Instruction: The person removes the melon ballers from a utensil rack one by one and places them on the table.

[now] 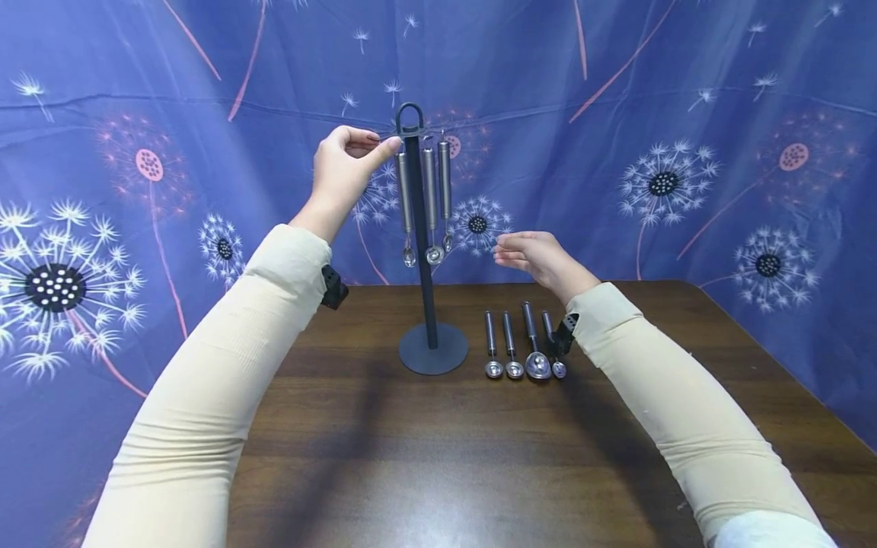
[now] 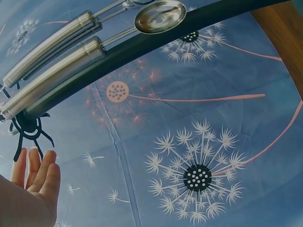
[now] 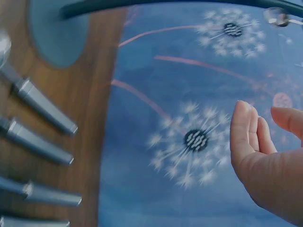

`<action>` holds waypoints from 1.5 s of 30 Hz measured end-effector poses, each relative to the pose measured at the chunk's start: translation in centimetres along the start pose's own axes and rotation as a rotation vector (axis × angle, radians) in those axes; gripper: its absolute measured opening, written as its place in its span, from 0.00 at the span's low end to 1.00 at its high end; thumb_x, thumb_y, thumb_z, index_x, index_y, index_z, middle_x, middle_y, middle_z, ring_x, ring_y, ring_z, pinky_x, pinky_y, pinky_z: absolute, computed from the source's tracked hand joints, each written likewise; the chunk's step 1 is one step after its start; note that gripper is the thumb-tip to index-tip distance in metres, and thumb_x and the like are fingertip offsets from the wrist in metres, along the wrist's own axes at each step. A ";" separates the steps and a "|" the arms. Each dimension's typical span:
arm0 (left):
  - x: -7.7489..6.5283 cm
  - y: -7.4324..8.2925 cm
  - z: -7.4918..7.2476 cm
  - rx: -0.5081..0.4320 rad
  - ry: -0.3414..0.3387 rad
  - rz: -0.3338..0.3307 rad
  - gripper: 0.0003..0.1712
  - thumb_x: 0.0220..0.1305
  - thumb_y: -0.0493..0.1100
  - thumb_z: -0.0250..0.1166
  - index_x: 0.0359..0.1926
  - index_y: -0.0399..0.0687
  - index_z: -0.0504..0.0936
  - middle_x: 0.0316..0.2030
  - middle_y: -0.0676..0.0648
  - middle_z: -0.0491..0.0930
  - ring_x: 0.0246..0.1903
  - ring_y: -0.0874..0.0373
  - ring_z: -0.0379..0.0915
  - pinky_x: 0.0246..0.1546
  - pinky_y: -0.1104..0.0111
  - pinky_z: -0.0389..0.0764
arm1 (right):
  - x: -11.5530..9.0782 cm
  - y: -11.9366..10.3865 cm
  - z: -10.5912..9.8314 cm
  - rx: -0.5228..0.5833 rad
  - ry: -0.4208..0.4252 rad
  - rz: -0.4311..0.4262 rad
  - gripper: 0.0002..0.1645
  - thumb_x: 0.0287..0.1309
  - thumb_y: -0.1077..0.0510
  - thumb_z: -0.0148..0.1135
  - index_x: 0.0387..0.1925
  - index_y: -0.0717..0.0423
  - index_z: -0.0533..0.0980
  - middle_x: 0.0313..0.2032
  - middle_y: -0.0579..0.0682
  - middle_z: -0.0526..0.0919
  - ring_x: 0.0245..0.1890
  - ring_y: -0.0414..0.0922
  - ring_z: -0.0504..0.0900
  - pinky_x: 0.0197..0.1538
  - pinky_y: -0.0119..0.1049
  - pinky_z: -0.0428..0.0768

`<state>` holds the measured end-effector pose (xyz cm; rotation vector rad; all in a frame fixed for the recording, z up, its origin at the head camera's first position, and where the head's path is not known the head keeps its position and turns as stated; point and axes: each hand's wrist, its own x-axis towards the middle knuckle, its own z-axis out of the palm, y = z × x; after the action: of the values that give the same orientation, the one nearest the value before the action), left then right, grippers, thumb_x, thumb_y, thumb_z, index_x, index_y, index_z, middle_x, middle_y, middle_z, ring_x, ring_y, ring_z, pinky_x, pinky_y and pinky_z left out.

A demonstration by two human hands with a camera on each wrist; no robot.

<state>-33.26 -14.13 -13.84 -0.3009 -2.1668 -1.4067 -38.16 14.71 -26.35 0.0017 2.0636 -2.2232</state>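
Note:
At the top of a dark metal rack (image 1: 423, 228), my left hand (image 1: 346, 171) pinches a thin hook arm between thumb and fingers. Its fingertips reach the hook ends in the left wrist view, where the thumb is hidden. From the hooks hang metal-handled melon ballers, the left one (image 1: 404, 194) close to my thumb, a middle one (image 1: 430, 190) and a right one (image 1: 445, 179). One oval bowl (image 2: 161, 18) shows a small hole. My right hand (image 1: 541, 257) is raised above the table, fingers extended and thumb apart, holding nothing.
On the wooden table (image 1: 425, 449), several metal scoops lie in a row right of the rack's round base (image 1: 433, 350), including a larger scoop (image 1: 537, 364). They are below my right hand. A blue dandelion-print cloth (image 1: 548, 99) hangs behind the table.

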 end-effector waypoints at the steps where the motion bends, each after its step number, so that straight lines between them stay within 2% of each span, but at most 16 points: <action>1: 0.0 0.0 0.0 -0.003 0.002 -0.002 0.28 0.56 0.59 0.70 0.50 0.47 0.77 0.43 0.55 0.77 0.49 0.60 0.75 0.50 0.70 0.74 | 0.0 -0.4 0.4 0.016 -0.007 -0.008 0.29 0.65 0.62 0.58 0.65 0.66 0.65 0.40 0.52 0.83 0.48 0.48 0.83 0.56 0.36 0.79; 4: 0.0 0.1 0.0 -0.013 0.007 -0.004 0.27 0.55 0.58 0.71 0.50 0.47 0.78 0.41 0.57 0.77 0.48 0.60 0.75 0.49 0.70 0.74 | 0.0 -1.4 1.6 0.061 -0.038 -0.031 0.30 0.66 0.61 0.58 0.67 0.64 0.64 0.53 0.59 0.79 0.54 0.51 0.80 0.60 0.38 0.76; 8: 0.1 0.1 0.0 -0.028 0.002 -0.013 0.27 0.55 0.57 0.72 0.49 0.47 0.78 0.39 0.58 0.76 0.47 0.61 0.75 0.48 0.71 0.74 | -0.1 -2.6 3.2 0.097 -0.112 -0.102 0.31 0.66 0.61 0.59 0.67 0.63 0.64 0.62 0.62 0.73 0.53 0.48 0.81 0.64 0.40 0.73; 12: 0.3 0.1 0.0 -0.037 0.003 -0.016 0.27 0.53 0.57 0.73 0.48 0.48 0.78 0.38 0.58 0.76 0.45 0.63 0.75 0.48 0.71 0.74 | -0.3 -3.6 4.6 0.111 -0.183 -0.209 0.28 0.67 0.60 0.57 0.66 0.63 0.66 0.59 0.60 0.77 0.54 0.48 0.81 0.65 0.41 0.71; 16: 0.3 0.3 0.1 -0.050 0.003 -0.011 0.27 0.52 0.57 0.74 0.47 0.48 0.78 0.38 0.59 0.75 0.43 0.64 0.74 0.48 0.71 0.74 | -0.4 -4.3 5.8 0.111 -0.204 -0.284 0.25 0.68 0.61 0.55 0.64 0.62 0.69 0.53 0.56 0.80 0.56 0.48 0.79 0.65 0.40 0.71; 21: 0.3 0.2 0.5 -0.072 0.017 -0.003 0.27 0.53 0.56 0.74 0.47 0.49 0.73 0.39 0.58 0.73 0.45 0.63 0.74 0.50 0.71 0.74 | -0.4 -4.6 6.6 0.135 -0.187 -0.332 0.23 0.67 0.63 0.55 0.62 0.63 0.71 0.47 0.52 0.82 0.51 0.46 0.81 0.64 0.40 0.72; 24: 0.4 0.3 0.5 -0.089 0.007 -0.042 0.33 0.53 0.56 0.74 0.53 0.48 0.69 0.44 0.56 0.71 0.51 0.61 0.73 0.53 0.71 0.74 | -0.4 -4.7 6.9 0.119 -0.181 -0.345 0.23 0.67 0.62 0.55 0.62 0.63 0.70 0.46 0.51 0.82 0.49 0.44 0.81 0.63 0.40 0.74; 29: 0.6 0.5 0.0 -0.131 -0.085 -0.146 0.46 0.55 0.57 0.71 0.69 0.52 0.59 0.60 0.51 0.68 0.62 0.61 0.66 0.62 0.69 0.69 | -0.5 -4.8 7.3 0.099 -0.185 -0.365 0.24 0.67 0.64 0.56 0.63 0.65 0.70 0.44 0.48 0.84 0.43 0.41 0.83 0.60 0.38 0.76; 32: 0.8 0.6 -0.4 -0.134 -0.162 -0.181 0.50 0.57 0.59 0.69 0.74 0.57 0.52 0.68 0.51 0.62 0.68 0.63 0.60 0.68 0.66 0.63 | -0.5 -4.9 7.5 0.090 -0.192 -0.380 0.24 0.66 0.65 0.56 0.63 0.66 0.70 0.41 0.46 0.85 0.40 0.40 0.83 0.58 0.36 0.77; 38: 1.1 0.4 -0.8 -0.094 -0.264 -0.153 0.49 0.61 0.59 0.65 0.76 0.58 0.49 0.72 0.52 0.57 0.72 0.64 0.51 0.71 0.66 0.57 | -0.7 -5.0 7.8 0.067 -0.189 -0.401 0.23 0.66 0.67 0.55 0.62 0.68 0.70 0.35 0.43 0.85 0.37 0.38 0.83 0.50 0.31 0.80; 45: 1.3 -0.2 -1.0 -0.104 -0.273 -0.132 0.46 0.62 0.57 0.65 0.75 0.54 0.53 0.70 0.49 0.62 0.70 0.62 0.57 0.70 0.67 0.59 | -0.8 -5.0 7.8 0.028 -0.177 -0.419 0.23 0.66 0.68 0.56 0.61 0.70 0.70 0.34 0.41 0.84 0.34 0.37 0.82 0.44 0.27 0.80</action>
<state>-34.13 -15.25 -12.94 -0.4161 -2.3721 -1.6377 -37.22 7.33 -20.72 -0.6574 2.0851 -2.3656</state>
